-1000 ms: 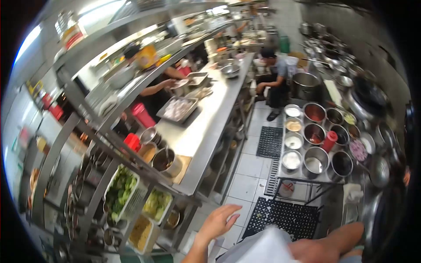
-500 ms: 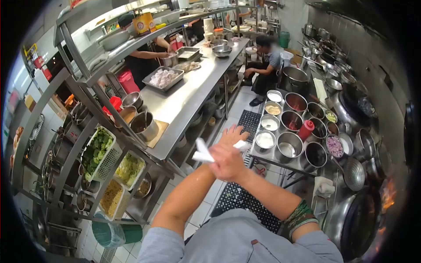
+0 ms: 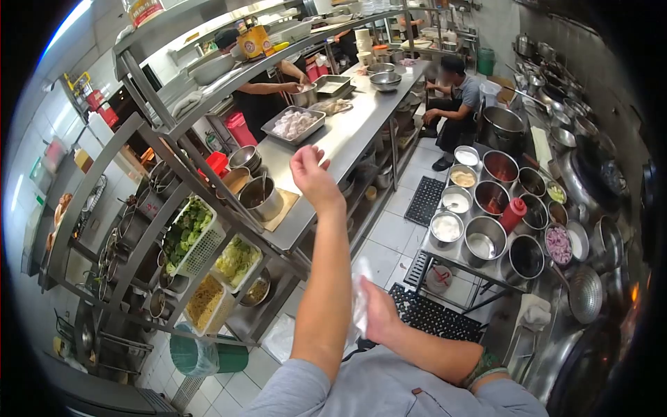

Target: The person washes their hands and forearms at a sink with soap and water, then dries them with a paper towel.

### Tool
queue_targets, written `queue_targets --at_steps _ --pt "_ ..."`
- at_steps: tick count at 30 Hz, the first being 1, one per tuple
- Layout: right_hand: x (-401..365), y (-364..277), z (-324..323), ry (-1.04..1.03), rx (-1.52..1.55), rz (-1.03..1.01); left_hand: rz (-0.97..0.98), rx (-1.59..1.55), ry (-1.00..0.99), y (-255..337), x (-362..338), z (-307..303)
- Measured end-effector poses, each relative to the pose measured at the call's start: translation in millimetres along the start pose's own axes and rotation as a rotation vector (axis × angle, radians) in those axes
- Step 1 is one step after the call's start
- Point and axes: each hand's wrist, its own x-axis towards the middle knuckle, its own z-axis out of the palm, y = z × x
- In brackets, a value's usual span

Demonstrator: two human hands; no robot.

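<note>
My left forearm is raised in the middle of the view. Its hand, my left hand (image 3: 313, 174), is empty, with loosely bent fingers, and overlaps the steel counter's near edge. Lower down, my right hand (image 3: 381, 309) grips a crumpled white paper towel (image 3: 359, 299) beside the left forearm, close to the elbow. The towel hangs between the right palm and that forearm, its lower part slightly blurred.
At left, a metal rack holds baskets of broccoli (image 3: 187, 236), lettuce (image 3: 237, 260) and noodles (image 3: 206, 306). Pots of sauces (image 3: 492, 198) and a red squeeze bottle (image 3: 513, 214) stand right. Flame (image 3: 633, 292) burns far right. A crouching person (image 3: 455, 104) is beyond.
My right hand has moved with the paper towel from the left wrist down toward the elbow. My left hand has risen and its spread fingers have curled. The view has shifted.
</note>
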Motion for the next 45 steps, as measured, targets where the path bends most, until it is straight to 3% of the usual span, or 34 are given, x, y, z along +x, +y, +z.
queue_targets --at_steps 1,2,4,6,7,8,10,11,12,14,15,16,18,20,22,24,25,26,28,29,31,32,36,38,40,42,44,45 --pt "3 -2 10 -0.044 0.006 0.145 0.002 0.0 -0.005 5 -14 8" --pt "4 -11 17 -0.051 0.005 0.137 0.231 0.206 -0.181 8 -33 14" --pt "6 -30 30 -0.323 0.131 0.198 0.781 0.535 -0.461 21 -50 20" --pt "12 -49 34 -0.243 0.149 0.177 0.781 0.567 -0.632 29 -75 11" --pt "16 -64 32 -0.38 0.198 0.028 0.731 0.562 -0.716 31 -90 -1" --pt "21 -79 32 -0.519 0.25 -0.123 0.816 0.54 -0.761 44 -108 -13" --pt "5 -114 53 -0.378 0.076 -0.288 0.837 0.568 -0.738 52 -132 -58" --pt "0 -123 58 -0.421 -0.061 -0.469 0.671 0.587 -0.625 45 -142 -85" --pt "5 -117 58 -0.415 -0.051 -0.465 0.664 0.596 -0.631 44 -148 -92" --pt "15 -96 56 -0.35 -0.493 -0.82 -0.533 -0.08 -0.262 42 -161 -102" --pt "12 -84 50 -0.258 -0.925 -0.86 -0.728 -0.229 -0.288 44 -159 -107" --pt "20 -70 41 -0.367 -1.315 -1.044 -0.722 -0.226 -0.281 47 -154 -107" --pt "20 -60 48 -0.449 -1.798 -1.452 -0.786 -0.401 -0.245 55 -145 -106" --pt "9 -65 62 -0.523 -1.615 -1.374 -0.798 -0.451 -0.168 57 -128 -126" --pt "15 -73 70 -0.557 -1.438 -1.295 -0.53 -0.529 -0.289 55 -100 -160" --pt "42 -79 60 -0.406 -1.646 -1.345 -0.199 -0.182 -0.143 75 -85 -148" --pt "57 -82 56 -0.441 -1.874 -1.135 0.03 0.111 -0.203 70 -78 -147" --pt "75 -78 49 -0.473 -2.079 -0.899 0.019 0.501 -0.363 69 -83 -140" --pt "165 -31 -6 -0.738 -2.038 -1.143 0.484 1.076 -0.907 33 -91 -128" --pt "161 -31 -13 -0.719 -2.043 -1.144 0.483 1.065 -0.919 27 -103 -122" --pt "156 -30 -18 -0.434 -2.208 -1.63 0.589 1.221 -0.939 18 -124 -112" --pt "110 -53 22 -0.447 -2.326 -0.89 0.557 1.133 -1.033 11 -137 -104" --pt "139 -52 0 -0.373 -2.317 -0.804 0.304 0.668 -1.392 28 -213 -47" --pt "140 -57 2 -0.294 -2.326 -0.757 0.42 0.563 -1.447 20 -211 -42" --pt "127 -63 -3 -0.341 -2.264 -0.814 0.45 0.668 -1.446 -9 -165 -62" --pt "105 -79 -5 -0.364 -2.201 -0.86 0.382 1.167 -1.401 -10 -123 -72" --pt "106 -81 -2 -0.398 -2.122 -0.914 0.437 1.061 -1.418 -13 -148 -67" --pt "120 -81 4 -0.281 -1.981 -0.859 0.493 0.957 -1.423 -15 -165 -64"
